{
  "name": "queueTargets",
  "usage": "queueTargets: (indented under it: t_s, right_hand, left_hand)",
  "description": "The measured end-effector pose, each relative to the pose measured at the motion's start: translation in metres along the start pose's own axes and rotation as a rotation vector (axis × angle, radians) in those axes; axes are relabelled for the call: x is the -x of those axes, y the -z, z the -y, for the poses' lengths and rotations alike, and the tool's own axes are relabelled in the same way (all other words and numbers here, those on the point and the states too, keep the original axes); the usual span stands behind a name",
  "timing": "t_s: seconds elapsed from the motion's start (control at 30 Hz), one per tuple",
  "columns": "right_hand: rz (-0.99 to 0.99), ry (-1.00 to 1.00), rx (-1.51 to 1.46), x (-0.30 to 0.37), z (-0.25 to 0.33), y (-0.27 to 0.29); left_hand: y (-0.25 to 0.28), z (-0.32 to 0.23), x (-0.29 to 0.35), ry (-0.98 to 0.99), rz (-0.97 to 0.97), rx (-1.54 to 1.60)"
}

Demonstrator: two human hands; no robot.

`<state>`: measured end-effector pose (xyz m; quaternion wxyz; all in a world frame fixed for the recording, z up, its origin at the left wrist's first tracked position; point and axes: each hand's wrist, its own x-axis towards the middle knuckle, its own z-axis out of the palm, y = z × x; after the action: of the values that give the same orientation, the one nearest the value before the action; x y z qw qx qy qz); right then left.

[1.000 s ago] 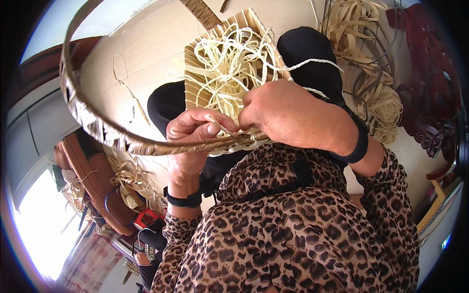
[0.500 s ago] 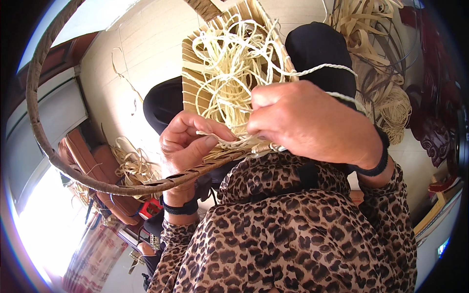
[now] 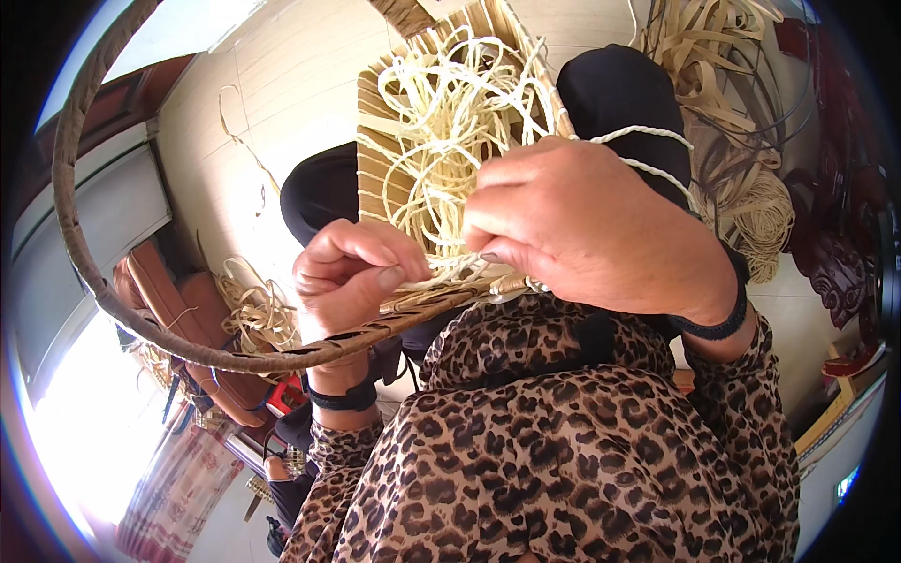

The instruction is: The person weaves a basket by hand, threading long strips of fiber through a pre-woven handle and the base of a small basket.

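Note:
A slatted basket rests between my knees, with a heap of pale twisted cord inside it. Thumb and fingers of my left hand pinch the cord by the near rim. Close beside it, my right hand has its fingers pressed together on the same cord; its fingertips are partly hidden behind the knuckles. Two lengths of cord run out from behind the right hand toward the right. A large hoop handle, wrapped in brown strip, curves around the left side and passes over my left wrist.
Bundles of flat tan strips and a coil of thin cord lie on the floor at right, near dark carved wooden furniture. On the left are a brown leather-like seat or case and more curled strips.
My left hand has shifted slightly left and its fingers have closed more; the cord end that stuck out above its thumb no longer shows. My right hand has moved a little left and up.

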<state>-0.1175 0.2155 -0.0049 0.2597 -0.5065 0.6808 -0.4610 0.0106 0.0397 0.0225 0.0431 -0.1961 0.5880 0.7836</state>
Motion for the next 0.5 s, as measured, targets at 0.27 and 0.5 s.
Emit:
queueTargets:
  t_s: [0.27,0.5]
  right_hand:
    - [0.112,-0.033,0.06,0.002,-0.001,-0.02]
    - [-0.075,-0.152,-0.238,0.007,-0.003,-0.007]
  left_hand:
    - [0.005,0.009,0.0,-0.142,0.03,0.472]
    - [0.007,0.014,0.017,-0.094,-0.093,0.248]
